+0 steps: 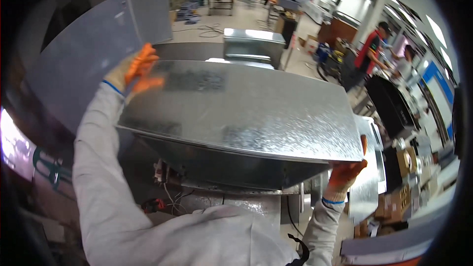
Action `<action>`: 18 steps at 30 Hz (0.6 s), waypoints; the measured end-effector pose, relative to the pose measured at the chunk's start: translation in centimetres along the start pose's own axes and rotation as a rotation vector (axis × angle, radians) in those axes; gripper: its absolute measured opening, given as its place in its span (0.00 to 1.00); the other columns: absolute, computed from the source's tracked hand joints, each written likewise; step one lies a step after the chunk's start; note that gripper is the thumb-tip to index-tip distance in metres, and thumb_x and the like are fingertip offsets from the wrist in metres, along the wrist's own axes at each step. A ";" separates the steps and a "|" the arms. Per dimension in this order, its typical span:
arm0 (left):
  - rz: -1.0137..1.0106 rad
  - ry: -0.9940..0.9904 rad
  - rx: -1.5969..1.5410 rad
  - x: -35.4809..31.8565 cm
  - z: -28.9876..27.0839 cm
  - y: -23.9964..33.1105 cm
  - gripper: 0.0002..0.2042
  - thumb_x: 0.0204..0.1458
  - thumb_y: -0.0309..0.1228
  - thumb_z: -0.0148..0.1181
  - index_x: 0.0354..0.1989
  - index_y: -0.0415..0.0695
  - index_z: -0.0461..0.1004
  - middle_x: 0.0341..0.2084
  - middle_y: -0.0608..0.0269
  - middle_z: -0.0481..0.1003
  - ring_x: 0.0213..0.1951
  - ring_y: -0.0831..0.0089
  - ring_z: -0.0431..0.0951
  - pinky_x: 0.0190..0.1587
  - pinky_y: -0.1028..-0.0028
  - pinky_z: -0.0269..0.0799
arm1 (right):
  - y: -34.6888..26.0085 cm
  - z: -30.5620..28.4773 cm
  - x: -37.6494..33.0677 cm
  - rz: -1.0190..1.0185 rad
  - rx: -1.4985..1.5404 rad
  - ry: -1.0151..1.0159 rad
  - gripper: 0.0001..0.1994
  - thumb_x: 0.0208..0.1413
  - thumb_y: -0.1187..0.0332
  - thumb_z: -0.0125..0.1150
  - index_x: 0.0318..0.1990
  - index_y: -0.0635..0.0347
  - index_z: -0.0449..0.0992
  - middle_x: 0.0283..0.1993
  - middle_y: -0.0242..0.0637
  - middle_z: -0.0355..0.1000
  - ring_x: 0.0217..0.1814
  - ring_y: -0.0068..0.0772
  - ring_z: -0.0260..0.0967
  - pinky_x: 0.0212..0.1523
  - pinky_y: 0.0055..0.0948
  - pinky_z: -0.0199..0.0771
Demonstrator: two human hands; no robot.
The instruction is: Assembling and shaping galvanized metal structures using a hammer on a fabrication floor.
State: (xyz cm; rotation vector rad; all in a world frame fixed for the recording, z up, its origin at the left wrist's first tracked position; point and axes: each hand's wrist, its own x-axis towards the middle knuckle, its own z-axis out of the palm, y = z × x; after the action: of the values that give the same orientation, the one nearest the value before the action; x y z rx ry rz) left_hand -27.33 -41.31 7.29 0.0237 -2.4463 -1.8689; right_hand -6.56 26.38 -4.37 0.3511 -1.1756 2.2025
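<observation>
A large galvanised sheet-metal piece (246, 111), bent like a duct section, is raised at chest height in front of me. My left hand (135, 71), in an orange-and-cream glove, grips its far left corner. My right hand (347, 172), gloved the same way, holds its near right corner from below, fingers curled over the edge. Both sleeves are white. The underside of the piece is in shadow.
A grey metal panel (84, 54) stands at the left. Another shiny duct box (253, 42) rests behind the raised piece. Wires and a red tool (155, 203) lie below. Two people (374, 49) stand at benches at the right; cardboard boxes (404, 194) are stacked at the lower right.
</observation>
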 end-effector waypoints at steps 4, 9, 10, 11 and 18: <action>0.319 -0.482 -0.560 3.8 -3.0 -11.1 0.54 0.50 0.16 0.68 0.77 0.70 0.37 0.68 0.54 0.61 0.65 0.65 0.66 0.60 0.66 0.67 | 0.5 6.3 -0.1 -0.022 -0.075 0.179 0.42 0.64 0.33 0.43 0.72 0.59 0.57 0.47 0.30 0.78 0.37 0.17 0.72 0.31 0.14 0.71; -0.105 -0.290 -0.885 2.4 2.8 -4.3 0.36 0.63 0.58 0.50 0.69 0.42 0.60 0.57 0.52 0.72 0.46 0.65 0.81 0.49 0.63 0.79 | 1.4 7.8 0.4 -0.237 -0.218 0.383 0.39 0.64 0.33 0.43 0.58 0.63 0.74 0.39 0.30 0.78 0.31 0.19 0.71 0.28 0.15 0.67; -0.102 -0.284 -0.888 2.2 2.2 -4.3 0.36 0.63 0.58 0.50 0.69 0.42 0.60 0.57 0.52 0.72 0.46 0.65 0.81 0.49 0.63 0.79 | 1.6 6.9 0.5 -0.205 -0.208 0.339 0.37 0.65 0.34 0.42 0.55 0.63 0.76 0.37 0.30 0.78 0.31 0.19 0.71 0.29 0.15 0.68; -0.071 -0.248 -0.798 2.4 1.9 -4.6 0.33 0.64 0.54 0.51 0.71 0.46 0.58 0.57 0.51 0.72 0.44 0.66 0.81 0.47 0.64 0.79 | 1.6 5.7 0.4 -0.179 -0.202 0.309 0.36 0.66 0.34 0.41 0.52 0.62 0.77 0.36 0.31 0.78 0.31 0.19 0.71 0.29 0.15 0.68; 0.573 -0.304 -0.170 4.5 -2.7 -10.8 0.37 0.60 0.23 0.54 0.76 0.60 0.47 0.60 0.53 0.68 0.49 0.65 0.79 0.54 0.65 0.76 | 1.3 -1.2 3.5 0.079 -0.249 0.150 0.40 0.65 0.33 0.37 0.67 0.60 0.66 0.69 0.47 0.65 0.70 0.45 0.62 0.72 0.46 0.56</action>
State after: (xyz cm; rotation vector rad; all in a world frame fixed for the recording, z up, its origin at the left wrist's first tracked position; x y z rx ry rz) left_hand -31.92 -47.04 -2.27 -0.9237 -2.1093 -1.8855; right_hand -9.99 28.13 -4.18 0.0352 -1.3797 2.0764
